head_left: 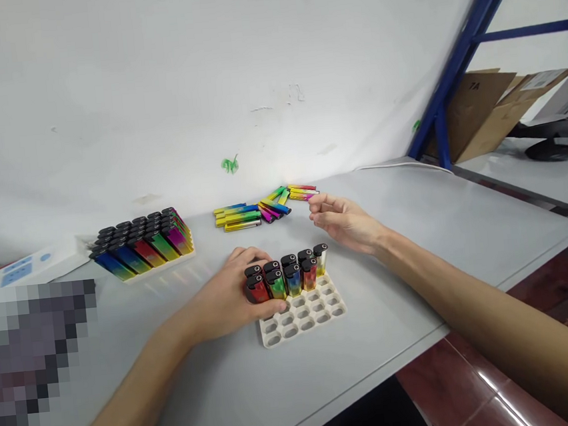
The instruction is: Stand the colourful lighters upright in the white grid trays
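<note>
At your left, one white plastic tray [186,254] is packed with black-topped lighters [164,244], five along its front row. Your left hand [231,295] clasps the left end of nine upright, multicoloured lighters [293,281] in a second, off-white tray [264,332] on the tabletop [394,206], thumb in front, fingers behind. Beyond lie over ten loose, shiny lighters [237,218]; beside them, your right hand [344,223] has thumb and fingers slightly parted.

The tabletop [467,235] is offering passage beyond the right hand [343,224]; a gap is separating that hand from the upright lighters [294,280]; the left hand [235,288] is blocking their left side; the wall [224,111] is bounding the rear.
</note>
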`<state>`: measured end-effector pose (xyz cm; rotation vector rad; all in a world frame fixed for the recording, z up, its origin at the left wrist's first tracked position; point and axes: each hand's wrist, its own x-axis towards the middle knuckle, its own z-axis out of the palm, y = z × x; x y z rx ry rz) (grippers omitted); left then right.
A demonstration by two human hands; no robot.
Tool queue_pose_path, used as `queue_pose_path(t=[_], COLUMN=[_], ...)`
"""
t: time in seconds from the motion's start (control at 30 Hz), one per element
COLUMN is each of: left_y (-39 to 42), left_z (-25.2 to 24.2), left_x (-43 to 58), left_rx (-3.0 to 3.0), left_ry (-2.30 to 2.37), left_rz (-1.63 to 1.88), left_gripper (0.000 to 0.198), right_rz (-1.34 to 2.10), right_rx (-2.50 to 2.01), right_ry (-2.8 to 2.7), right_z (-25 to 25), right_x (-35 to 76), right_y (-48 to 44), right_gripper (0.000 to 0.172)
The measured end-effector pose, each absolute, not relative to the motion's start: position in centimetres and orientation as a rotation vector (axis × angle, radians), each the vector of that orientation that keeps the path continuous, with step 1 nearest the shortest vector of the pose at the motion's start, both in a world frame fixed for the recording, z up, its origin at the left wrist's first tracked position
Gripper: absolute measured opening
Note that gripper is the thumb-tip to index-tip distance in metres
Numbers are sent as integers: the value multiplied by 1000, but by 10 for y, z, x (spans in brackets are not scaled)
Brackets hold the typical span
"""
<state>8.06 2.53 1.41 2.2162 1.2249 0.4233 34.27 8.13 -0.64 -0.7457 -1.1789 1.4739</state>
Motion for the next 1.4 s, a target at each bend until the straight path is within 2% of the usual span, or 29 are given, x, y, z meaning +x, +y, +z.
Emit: queue_pose_path(t=[0.27,0.4,0.5,0.63,0.77,0.93,1.03,1.4], left_y=[25,26,27,26,25,26,28,26], left_z=[14,13,14,16,18,14,10,11], left_x=[80,80,81,82,82,79,78,77], left_rx=[2203,2235,2279,2293,2238,2199,2191,2200], left_ry=[1229,1187,1140,1111,1153,1174,1176,1198], left_rz=[424,442,466,462,464,484,484,465], left_gripper=[53,48,43,40,44,47,51,51], right_rz=[1316,799,390,166,282,770,951,1273], right_rx=[-847,-1132,-1306,-1500,-1445,-1178,-1039,-976], right_ry=[-1350,-1658,-1863,-1926,-1773,-1361,-1231,-1137], right_z=[-13,-17,-20,-26,-27,-13,-6,-10], right_x=[346,339,323,306,314,333,333,324], right_y=[83,95,115,140,138,107,91,87], right_gripper=[29,23,27,29,22,30,36,45])
